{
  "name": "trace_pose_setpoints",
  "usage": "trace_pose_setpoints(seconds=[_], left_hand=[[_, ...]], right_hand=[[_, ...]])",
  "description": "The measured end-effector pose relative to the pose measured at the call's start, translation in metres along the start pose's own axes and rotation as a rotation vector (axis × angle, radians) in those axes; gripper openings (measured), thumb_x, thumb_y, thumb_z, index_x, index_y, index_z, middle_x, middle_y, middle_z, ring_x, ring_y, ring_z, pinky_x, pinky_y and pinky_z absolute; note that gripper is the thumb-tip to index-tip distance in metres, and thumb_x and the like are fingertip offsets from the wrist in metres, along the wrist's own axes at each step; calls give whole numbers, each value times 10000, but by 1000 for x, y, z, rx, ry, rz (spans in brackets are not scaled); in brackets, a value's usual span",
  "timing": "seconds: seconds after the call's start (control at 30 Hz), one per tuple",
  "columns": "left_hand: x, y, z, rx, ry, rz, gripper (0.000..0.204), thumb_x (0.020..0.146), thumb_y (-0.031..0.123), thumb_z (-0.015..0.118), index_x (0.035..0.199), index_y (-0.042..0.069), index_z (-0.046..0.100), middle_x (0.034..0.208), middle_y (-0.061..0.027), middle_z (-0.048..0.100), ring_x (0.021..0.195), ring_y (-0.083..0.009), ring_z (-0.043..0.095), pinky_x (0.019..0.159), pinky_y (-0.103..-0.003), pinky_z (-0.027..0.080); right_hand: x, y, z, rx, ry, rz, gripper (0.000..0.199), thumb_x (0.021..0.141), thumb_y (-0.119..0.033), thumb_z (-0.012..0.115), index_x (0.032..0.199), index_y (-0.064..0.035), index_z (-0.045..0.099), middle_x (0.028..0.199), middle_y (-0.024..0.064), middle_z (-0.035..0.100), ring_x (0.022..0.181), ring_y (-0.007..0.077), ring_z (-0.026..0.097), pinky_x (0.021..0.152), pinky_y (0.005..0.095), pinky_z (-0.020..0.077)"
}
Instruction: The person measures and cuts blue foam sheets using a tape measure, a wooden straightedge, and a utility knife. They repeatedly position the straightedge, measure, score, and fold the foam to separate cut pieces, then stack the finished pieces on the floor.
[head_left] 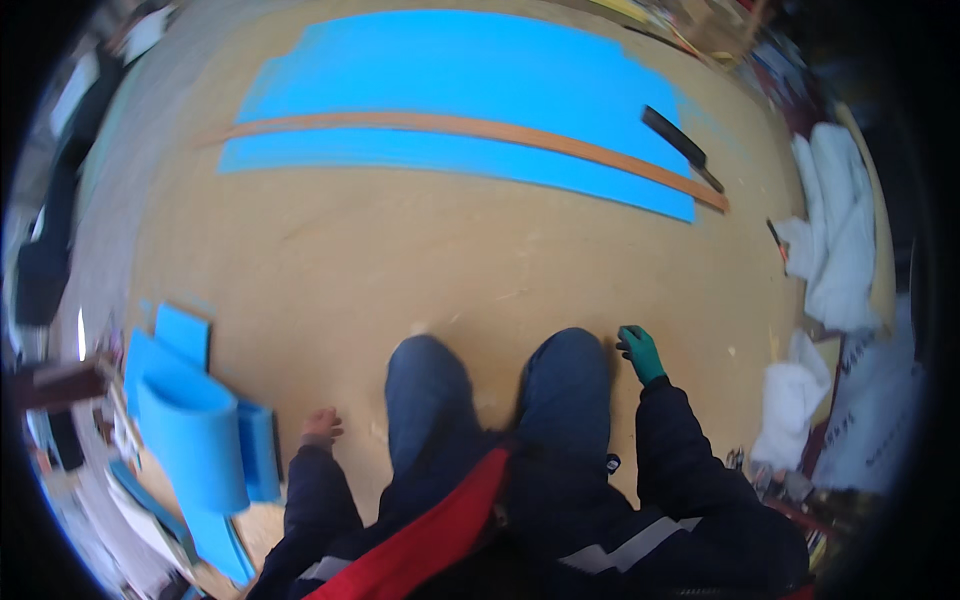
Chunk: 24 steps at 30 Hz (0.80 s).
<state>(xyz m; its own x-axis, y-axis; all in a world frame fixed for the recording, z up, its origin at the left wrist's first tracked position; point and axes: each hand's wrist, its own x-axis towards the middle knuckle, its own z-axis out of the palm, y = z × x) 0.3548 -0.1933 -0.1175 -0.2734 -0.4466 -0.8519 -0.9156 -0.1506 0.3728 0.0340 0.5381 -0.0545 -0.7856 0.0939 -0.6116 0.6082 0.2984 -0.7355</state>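
Note:
My left hand (322, 425), bare, hovers over or rests on the tan board (460, 250) beside my left knee; its fingers are apart and nothing shows in them. To the right of my right knee is my right hand (640, 352) in a green glove with dark fingertips, its fingers loosely bent and seemingly holding nothing. Ahead, a flat bright blue sheet (440, 70) lies on the board. A long thin wooden strip (450, 124) crosses it near its close edge. A black-handled tool (675, 137), its kind unclear, lies at the strip's right end.
Folded blue sheet pieces (190, 430) are piled at the left. Bundles of white cloth (840, 220) sit along the right edge, with a small dark pointed tool (775, 240) beside them. Assorted clutter (720, 30) lies at the far right. My knees (430, 390) are on the board.

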Motion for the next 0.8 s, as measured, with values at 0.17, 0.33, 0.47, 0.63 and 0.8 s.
trace_pose_setpoints(seconds=[0.17, 0.33, 0.47, 0.63, 0.8], left_hand=[[92, 172, 76, 80, -45, 276, 312, 1040, 332, 678, 1114, 29, 675, 993, -117, 765, 771, -225, 736, 644, -347, 573], [130, 387, 210, 206, -28, 629, 339, 1053, 379, 650, 1064, 52, 740, 930, -35, 773, 808, -111, 686, 678, -278, 510], [129, 508, 308, -78, -92, 612, 358, 1050, 465, 666, 981, 115, 689, 849, 41, 646, 773, -82, 606, 717, -252, 481], [143, 556, 341, -38, -95, 454, 429, 1073, 517, 644, 816, 176, 597, 682, 88, 462, 591, -50, 410, 540, -258, 268], [182, 552, 323, 572, -94, 827, 370, 1078, 212, 563, 1445, 179, 531, 750, 55, 491, 642, -76, 437, 557, -282, 344]], right_hand=[[85, -6, -19, -27, 98, -50, 280, 1062, -248, 650, 1204, -16, 716, 1017, 54, 737, 930, 138, 686, 818, 295, 540], [190, -56, -39, -124, 208, -155, 315, 1057, -268, 662, 1232, -11, 713, 1040, 57, 754, 931, 150, 686, 835, 313, 545], [265, -126, -33, -514, 447, -434, 470, 1031, -268, 656, 1425, -15, 617, 1407, 191, 671, 1253, 312, 661, 1035, 413, 524], [337, -157, -13, -1287, 327, -488, 692, 973, -243, 668, 1598, -33, 458, 1699, 227, 378, 1540, 413, 392, 1277, 548, 292], [373, -119, 1, -1792, 500, -651, 610, 1072, -146, 478, 1651, 8, 361, 1706, 205, 367, 1553, 369, 372, 1293, 558, 261]])
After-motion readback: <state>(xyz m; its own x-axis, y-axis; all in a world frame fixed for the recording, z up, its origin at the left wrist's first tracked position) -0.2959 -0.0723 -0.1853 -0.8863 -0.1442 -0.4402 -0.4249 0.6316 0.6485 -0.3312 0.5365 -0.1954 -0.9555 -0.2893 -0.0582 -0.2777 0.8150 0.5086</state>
